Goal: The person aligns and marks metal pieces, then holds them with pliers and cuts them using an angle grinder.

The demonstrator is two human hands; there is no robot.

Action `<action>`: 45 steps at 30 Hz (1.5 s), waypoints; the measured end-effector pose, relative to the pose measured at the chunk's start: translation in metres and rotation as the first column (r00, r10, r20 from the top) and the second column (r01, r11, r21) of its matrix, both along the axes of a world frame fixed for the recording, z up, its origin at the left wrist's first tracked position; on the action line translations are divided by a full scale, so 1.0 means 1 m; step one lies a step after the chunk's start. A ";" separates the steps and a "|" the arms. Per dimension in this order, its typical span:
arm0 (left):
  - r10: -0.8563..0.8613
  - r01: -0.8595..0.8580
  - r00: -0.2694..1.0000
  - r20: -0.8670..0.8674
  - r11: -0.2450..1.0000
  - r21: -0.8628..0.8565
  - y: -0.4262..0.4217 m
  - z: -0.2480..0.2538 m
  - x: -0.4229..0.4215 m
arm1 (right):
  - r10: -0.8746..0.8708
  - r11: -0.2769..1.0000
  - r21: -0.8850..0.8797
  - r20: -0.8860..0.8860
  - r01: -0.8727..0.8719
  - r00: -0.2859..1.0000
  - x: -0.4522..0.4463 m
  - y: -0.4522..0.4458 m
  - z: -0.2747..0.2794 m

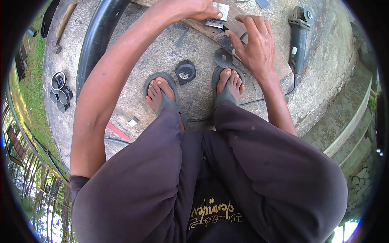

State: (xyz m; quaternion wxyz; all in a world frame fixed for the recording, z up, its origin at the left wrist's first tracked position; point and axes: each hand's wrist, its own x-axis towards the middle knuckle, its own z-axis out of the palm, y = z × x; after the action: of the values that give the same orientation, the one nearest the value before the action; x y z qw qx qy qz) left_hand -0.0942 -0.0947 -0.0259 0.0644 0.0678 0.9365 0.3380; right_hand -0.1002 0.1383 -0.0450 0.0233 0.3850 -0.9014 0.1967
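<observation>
At the top of the view my left hand (200,9) grips a small silvery metal block (221,13), its thumb lying along the near face. The block rests on or just over a wooden board (202,28); I cannot tell which. To its right my right hand (257,42) hovers with thumb and fingers apart, holding nothing that I can see. Something dark and narrow lies between the block and the right thumb, too small to name. Just below the board, near my right foot, is a round dark abrasive disc (223,58).
An angle grinder (298,48) lies at right, its cord running back toward my feet. A thick black pipe (97,38) curves along the left. Beyond it are a hammer (64,24) and several short pipe pieces (60,92). A dark ring-shaped piece (185,72) sits between my feet.
</observation>
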 end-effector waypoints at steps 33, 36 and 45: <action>0.550 -0.556 0.831 -0.082 0.821 -0.132 -0.008 -0.049 0.192 | 0.293 0.956 -0.068 0.238 -0.285 0.926 -0.053 -0.048 0.009; 0.630 -0.640 0.765 -0.132 0.725 -0.256 -0.019 -0.048 0.202 | 0.393 0.917 -0.122 0.127 -0.379 0.911 -0.059 -0.048 0.010; 0.655 -0.598 0.734 -0.179 0.500 -0.626 -0.032 -0.075 0.287 | 0.039 0.997 -0.078 0.363 -0.011 0.931 -0.046 -0.017 0.022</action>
State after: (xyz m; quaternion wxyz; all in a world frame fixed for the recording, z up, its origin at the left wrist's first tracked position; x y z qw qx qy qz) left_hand 0.1928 -0.1265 -0.1010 -0.0049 -0.3165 0.9486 -0.0046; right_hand -0.1458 0.1213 -0.0233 -0.1325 0.3523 -0.8771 0.2985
